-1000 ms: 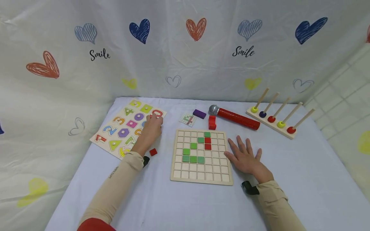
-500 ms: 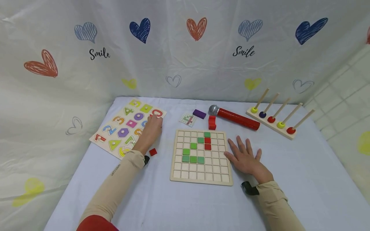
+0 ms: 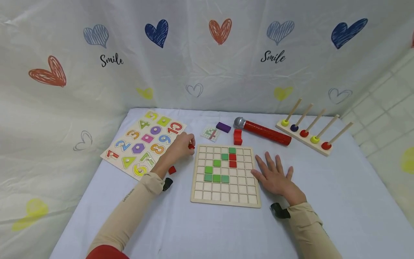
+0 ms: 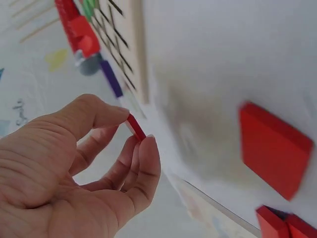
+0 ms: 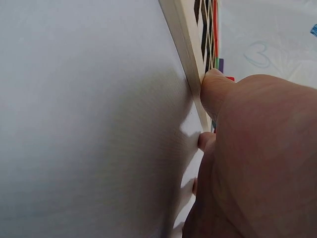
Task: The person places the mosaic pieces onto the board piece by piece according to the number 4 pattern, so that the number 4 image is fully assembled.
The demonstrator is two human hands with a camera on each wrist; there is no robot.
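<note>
My left hand (image 3: 177,149) pinches a small red square tile (image 4: 135,127) between thumb and fingertips, above the cloth just left of the wooden grid board (image 3: 207,197). Several green tiles (image 3: 216,178) lie in the board's cells in a diagonal and a short row, and two red tiles (image 3: 232,157) sit one below the other near its upper right. A loose red tile (image 3: 172,169) lies on the cloth by the left wrist. Spread beside the board's right edge, my right hand (image 3: 276,178) rests on the table, its thumb (image 5: 215,89) touching that edge.
A number-and-shape puzzle board (image 3: 127,144) lies at the left. Behind the grid board are a pattern card (image 3: 210,133), a purple block (image 3: 223,127), a red notched block (image 3: 237,137) and a red microphone (image 3: 266,133). A peg stand (image 3: 304,138) with coloured beads stands at the back right.
My left hand has moved right from the puzzle board toward the grid board, and a red tile now shows in its fingers. The right hand has stayed put.
</note>
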